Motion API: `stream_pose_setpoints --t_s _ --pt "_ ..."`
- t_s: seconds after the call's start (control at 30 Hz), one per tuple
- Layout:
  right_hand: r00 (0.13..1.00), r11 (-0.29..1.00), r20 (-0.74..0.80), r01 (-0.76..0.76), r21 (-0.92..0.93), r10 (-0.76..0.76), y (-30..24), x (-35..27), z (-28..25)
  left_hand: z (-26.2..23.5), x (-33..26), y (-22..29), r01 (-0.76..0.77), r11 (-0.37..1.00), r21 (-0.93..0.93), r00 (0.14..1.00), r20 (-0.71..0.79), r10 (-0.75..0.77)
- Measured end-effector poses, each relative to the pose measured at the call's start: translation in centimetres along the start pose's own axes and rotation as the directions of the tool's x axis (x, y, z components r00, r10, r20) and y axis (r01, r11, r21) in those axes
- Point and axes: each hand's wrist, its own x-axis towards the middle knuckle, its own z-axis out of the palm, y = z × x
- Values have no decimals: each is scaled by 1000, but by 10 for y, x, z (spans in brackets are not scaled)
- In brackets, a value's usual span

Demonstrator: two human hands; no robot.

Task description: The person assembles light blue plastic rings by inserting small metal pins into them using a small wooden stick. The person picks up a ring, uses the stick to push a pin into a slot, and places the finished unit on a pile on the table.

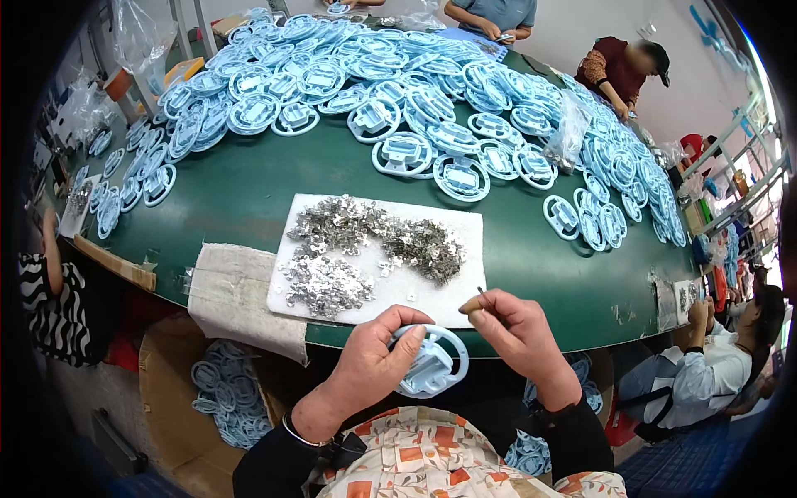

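My left hand [375, 355] grips a light blue round plastic part [436, 363] with a ring rim and a rectangular centre, held just below the table edge. My right hand [519, 330] pinches a thin dark stick-like tool [482, 293], its tip pointing up toward the table. Right in front of both hands lies a white sheet [465, 236] carrying heaps of small silvery metal clips [374, 236].
The green table [241, 191] is piled at its far side with several light blue parts [390, 83]. A cardboard box [166, 390] at lower left holds more of them. A white cloth [237, 290] hangs over the table edge. Other people sit to the left, right and far side.
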Motion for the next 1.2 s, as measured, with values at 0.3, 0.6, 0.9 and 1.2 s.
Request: stream_pose_setpoints --t_s 0.3,0.6,0.9,1.2 --pt "936 740 111 333 -584 -334 -4 92 54 -10 7 -5 -24 973 229 997 -60 38" --pt "943 699 140 318 -641 -301 -1 98 52 -14 7 -7 -20 983 183 998 -50 29" --pt "933 686 152 344 -642 -326 0 99 57 -15 6 -3 -20 981 191 997 -65 33" --pt "955 871 77 294 -393 -287 -28 55 22 -3 16 -6 -55 998 22 971 -234 58"
